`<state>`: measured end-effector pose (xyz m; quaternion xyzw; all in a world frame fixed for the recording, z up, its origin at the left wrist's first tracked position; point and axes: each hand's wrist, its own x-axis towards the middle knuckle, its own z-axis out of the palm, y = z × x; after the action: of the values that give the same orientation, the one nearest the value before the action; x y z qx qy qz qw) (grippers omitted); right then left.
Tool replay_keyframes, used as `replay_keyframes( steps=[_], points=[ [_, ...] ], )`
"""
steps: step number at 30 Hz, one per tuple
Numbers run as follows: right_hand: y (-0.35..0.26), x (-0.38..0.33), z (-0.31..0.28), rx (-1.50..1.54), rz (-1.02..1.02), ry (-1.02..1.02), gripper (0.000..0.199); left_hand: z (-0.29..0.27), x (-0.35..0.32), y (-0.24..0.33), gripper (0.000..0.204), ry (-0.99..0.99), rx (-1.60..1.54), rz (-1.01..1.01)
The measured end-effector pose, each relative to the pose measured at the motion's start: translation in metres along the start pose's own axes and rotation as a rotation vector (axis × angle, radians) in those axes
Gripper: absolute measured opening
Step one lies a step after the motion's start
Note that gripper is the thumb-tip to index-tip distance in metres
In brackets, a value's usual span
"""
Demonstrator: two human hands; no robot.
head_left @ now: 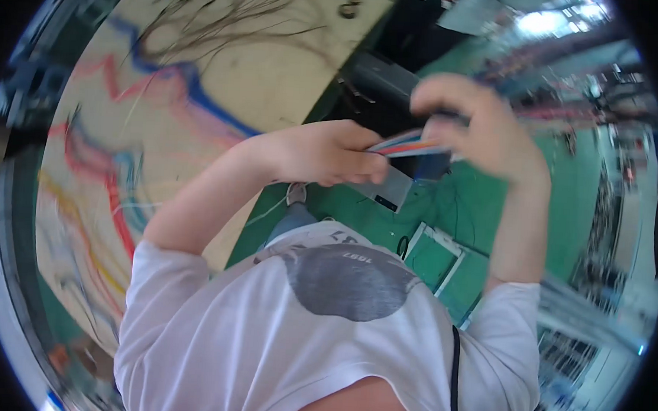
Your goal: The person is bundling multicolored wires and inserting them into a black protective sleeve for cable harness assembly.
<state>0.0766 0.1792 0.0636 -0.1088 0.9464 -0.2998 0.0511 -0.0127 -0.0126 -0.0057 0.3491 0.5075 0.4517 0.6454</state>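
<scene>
In front of my body, my left hand (339, 155) is closed around a small bundle of coloured wires (410, 145). White, blue and orange strands stick out of it to the right. My right hand (476, 128) is at the free ends of these wires, its fingers curved and smeared by motion. Whether it pinches the strands or only passes beside them does not show. Left of my left arm, a long blue wire bundle (204, 98) lies across the wooden table (276, 84).
Red wires (120, 220), yellow wires (82, 226) and a loose tangle of brown wires (220, 14) are spread over the table. Small dark rolls (347, 10) sit near its far edge. On the green floor stand a grey box (389, 190) and a white frame (441, 260).
</scene>
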Motion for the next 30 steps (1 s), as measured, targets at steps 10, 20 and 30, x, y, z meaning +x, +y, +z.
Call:
replay_keyframes(
  steps=[10,20,30],
  points=[
    [0.036,0.02,0.067,1.028,0.169,0.659,0.045,-0.028,0.02,0.001,0.023,0.047,-0.067,0.017],
    [0.052,0.02,0.123,0.312,0.034,0.833,0.028,-0.007,0.049,-0.007,0.014,0.347,0.052,-0.07],
    [0.143,-0.151,0.282,0.29,0.814,0.579,0.032,-0.024,0.102,-0.06,0.015,0.219,-0.252,-0.363]
  ],
)
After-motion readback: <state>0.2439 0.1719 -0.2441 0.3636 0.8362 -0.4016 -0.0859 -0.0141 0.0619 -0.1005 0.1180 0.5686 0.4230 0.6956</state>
